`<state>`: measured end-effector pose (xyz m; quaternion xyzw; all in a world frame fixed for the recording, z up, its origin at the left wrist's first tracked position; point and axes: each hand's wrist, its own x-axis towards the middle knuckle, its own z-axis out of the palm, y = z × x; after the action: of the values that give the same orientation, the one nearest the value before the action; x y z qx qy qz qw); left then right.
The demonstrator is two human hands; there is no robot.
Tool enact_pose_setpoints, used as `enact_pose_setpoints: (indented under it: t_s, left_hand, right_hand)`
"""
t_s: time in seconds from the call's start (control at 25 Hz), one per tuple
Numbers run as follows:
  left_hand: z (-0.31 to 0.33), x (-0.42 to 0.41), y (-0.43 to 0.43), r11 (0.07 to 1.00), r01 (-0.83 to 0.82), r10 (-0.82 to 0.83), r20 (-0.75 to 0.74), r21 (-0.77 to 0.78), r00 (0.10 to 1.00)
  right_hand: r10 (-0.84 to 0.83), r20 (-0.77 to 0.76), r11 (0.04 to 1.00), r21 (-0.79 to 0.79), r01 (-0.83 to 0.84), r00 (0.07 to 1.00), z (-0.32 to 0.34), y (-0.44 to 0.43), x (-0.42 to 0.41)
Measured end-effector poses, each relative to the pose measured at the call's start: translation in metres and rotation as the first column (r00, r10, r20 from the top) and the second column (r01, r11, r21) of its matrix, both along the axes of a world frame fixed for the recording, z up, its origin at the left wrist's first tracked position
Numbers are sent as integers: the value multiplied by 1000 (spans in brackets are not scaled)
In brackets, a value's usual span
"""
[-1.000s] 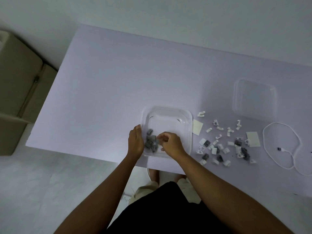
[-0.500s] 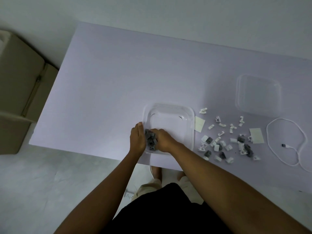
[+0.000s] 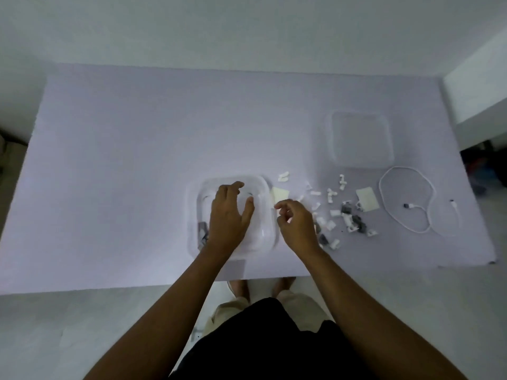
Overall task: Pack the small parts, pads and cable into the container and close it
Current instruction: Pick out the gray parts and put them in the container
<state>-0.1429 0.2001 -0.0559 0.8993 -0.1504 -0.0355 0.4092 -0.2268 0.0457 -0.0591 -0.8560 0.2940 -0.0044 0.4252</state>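
Note:
A clear square container (image 3: pixel 263 187) sits near the table's front edge, with grey parts (image 3: pixel 202 233) in its left side. My left hand (image 3: pixel 229 215) hovers over the container, fingers spread and empty. My right hand (image 3: pixel 295 224) is just right of the container, fingers loosely curled, nothing visible in them. Several white and grey small parts (image 3: pixel 336 215) lie scattered to the right. One cream pad (image 3: pixel 279 194) lies beside the container, another pad (image 3: pixel 367 198) further right. A white cable (image 3: pixel 406 198) is looped at the far right. The clear lid (image 3: pixel 360 139) lies behind the parts.
The pale table (image 3: pixel 137 160) ends just in front of the container. A white wall corner (image 3: pixel 477 91) stands at the far right. My legs and feet show below the table edge.
My right hand has left the container and moved right toward the loose parts. My left hand has shifted from the container's left edge to above it. The camera view has swung right.

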Motion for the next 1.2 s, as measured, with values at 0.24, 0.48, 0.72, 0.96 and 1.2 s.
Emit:
enact_pose_setpoints:
  t_s: [0.24, 0.48, 0.72, 0.96, 1.2]
  left_hand:
    - [-18, -35, -111, 782, 560, -501, -260, 272, 826]
    - [-53, -83, -138, 768, 537, -437, -328, 349, 837]
    - [-65, -103, -143, 754, 438, -313, -317, 489, 895]
    - [-50, -81, -148, 985, -48, -98, -762, -167, 641]
    - [-40, -62, -135, 657, -649, -365, -915, -383, 171]
  right_hand:
    - [-162, -211, 985, -99, 143, 964, -39, -89, -83]
    - [-27, -190, 991, -134, 1, 981, -77, -104, -107]
    - [-48, -118, 998, 34, 52, 992, -80, -123, -106]
    - [-461, -226, 336, 850, 405, 858, -48, -156, -101]
    - [235, -74, 952, 218, -214, 969, -55, -164, -79]
